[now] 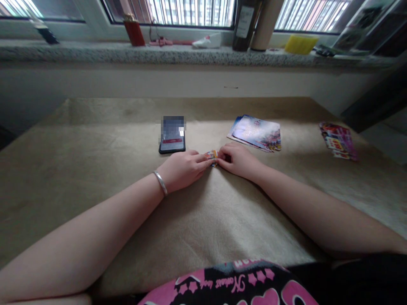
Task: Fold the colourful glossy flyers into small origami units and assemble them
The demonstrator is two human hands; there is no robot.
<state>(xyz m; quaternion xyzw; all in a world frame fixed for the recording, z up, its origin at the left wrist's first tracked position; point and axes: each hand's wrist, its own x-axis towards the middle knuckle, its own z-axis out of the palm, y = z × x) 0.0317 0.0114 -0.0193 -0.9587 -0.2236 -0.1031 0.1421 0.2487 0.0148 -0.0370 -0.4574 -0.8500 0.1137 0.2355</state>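
Note:
Both hands meet at the middle of a tan cloth-covered table. My left hand, with a silver bangle on its wrist, pinches one side of a small colourful folded paper piece. My right hand pinches the other side of the same piece, fingers curled. The paper lies low against the cloth and is mostly hidden by the fingers.
A black phone lies just beyond my left hand. A stack of glossy printed sheets sits behind my right hand, and more colourful paper lies at the far right. The windowsill holds a red box, bottles and a yellow item.

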